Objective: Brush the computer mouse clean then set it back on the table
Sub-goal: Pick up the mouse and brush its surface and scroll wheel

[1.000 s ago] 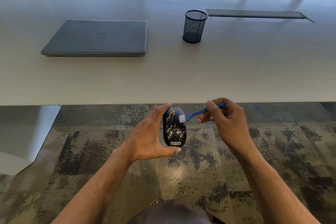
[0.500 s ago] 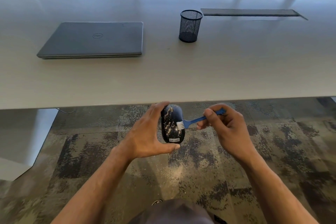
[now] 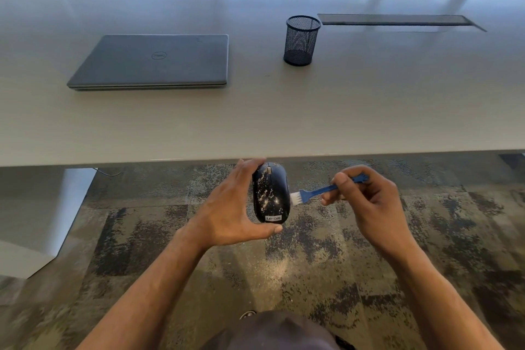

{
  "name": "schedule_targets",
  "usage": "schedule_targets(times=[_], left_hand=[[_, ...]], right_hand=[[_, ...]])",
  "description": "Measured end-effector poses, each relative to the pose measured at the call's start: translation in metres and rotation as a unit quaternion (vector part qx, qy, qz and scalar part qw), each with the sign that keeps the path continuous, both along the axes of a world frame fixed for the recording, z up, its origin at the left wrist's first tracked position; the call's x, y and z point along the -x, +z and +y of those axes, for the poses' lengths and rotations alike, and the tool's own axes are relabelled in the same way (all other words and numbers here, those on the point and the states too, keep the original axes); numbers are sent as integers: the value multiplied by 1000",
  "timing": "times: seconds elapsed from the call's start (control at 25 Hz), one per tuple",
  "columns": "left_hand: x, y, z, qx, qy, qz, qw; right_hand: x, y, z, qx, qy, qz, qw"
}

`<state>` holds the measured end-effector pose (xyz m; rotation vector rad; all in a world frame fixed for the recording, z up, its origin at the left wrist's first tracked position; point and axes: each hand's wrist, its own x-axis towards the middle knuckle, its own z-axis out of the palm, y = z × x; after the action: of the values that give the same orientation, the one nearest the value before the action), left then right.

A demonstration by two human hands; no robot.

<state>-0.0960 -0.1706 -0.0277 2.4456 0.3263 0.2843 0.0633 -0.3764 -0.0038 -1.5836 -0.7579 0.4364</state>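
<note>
A black computer mouse (image 3: 271, 193), flecked with pale dust, is held in the air just below the table's (image 3: 369, 111) near edge. My left hand (image 3: 231, 204) grips it end to end, fingers at its front and thumb under its rear. My right hand (image 3: 366, 202) pinches the handle of a small blue brush (image 3: 321, 190). The brush's white bristles sit at the mouse's right side, at or just off its edge.
On the table lie a closed grey laptop (image 3: 156, 61) at the left and a black mesh pen cup (image 3: 301, 40) at the middle. A dark cable slot (image 3: 397, 20) is set in the far right. Patterned carpet (image 3: 312, 258) lies below my hands.
The brush has slid from the mouse's top surface down and right to its right edge. Both hands stay in about the same place, holding the same things.
</note>
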Motion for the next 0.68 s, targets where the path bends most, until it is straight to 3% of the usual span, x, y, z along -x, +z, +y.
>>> schedule_targets(times=[0.16, 0.36, 0.52, 0.68], left_hand=[[0, 2, -4, 3, 4, 1, 1000], [5, 2, -7, -3, 13, 5, 1000], [5, 2, -11, -1, 13, 5, 1000], [7, 3, -13, 14, 20, 3, 1000]], right_hand=[[11, -5, 4, 10, 48, -28, 998], [2, -8, -12, -12, 18, -14, 1000], [10, -16, -12, -11, 113, -35, 993], [0, -20, -20, -19, 65, -28, 997]])
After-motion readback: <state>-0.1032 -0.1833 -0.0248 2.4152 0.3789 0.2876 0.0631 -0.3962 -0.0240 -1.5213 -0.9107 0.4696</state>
